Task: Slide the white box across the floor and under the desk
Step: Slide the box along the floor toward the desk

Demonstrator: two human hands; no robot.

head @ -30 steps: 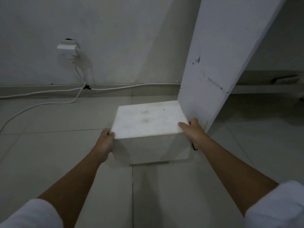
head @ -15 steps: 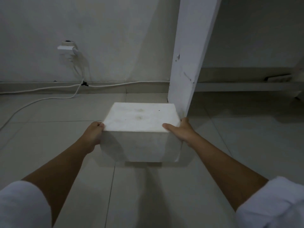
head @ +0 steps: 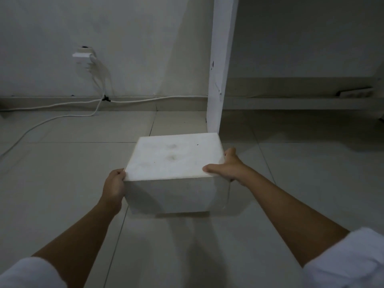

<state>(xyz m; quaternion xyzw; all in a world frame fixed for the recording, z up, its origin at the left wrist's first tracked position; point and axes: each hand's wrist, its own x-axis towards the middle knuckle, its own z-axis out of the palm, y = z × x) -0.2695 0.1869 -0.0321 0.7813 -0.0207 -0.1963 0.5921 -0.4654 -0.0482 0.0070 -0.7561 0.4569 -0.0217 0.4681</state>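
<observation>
The white box (head: 174, 163) rests on the tiled floor in the middle of the view, its lid faintly smudged. My left hand (head: 114, 185) grips its near left corner. My right hand (head: 227, 167) clasps its right side, thumb lying on the lid's near right corner. The desk's white side panel (head: 220, 63) rises upright just behind the box's far right corner. To the right of that panel lies the dark space under the desk (head: 301, 125).
A wall socket with a plug (head: 83, 56) sits on the back wall at the left. White cables (head: 62, 104) run along the skirting and across the floor at the left. A power strip (head: 355, 93) lies on a low ledge under the desk.
The view has swung so the desk panel now looks upright and stands behind the box rather than beside it. Both hands have kept their hold on the box.
</observation>
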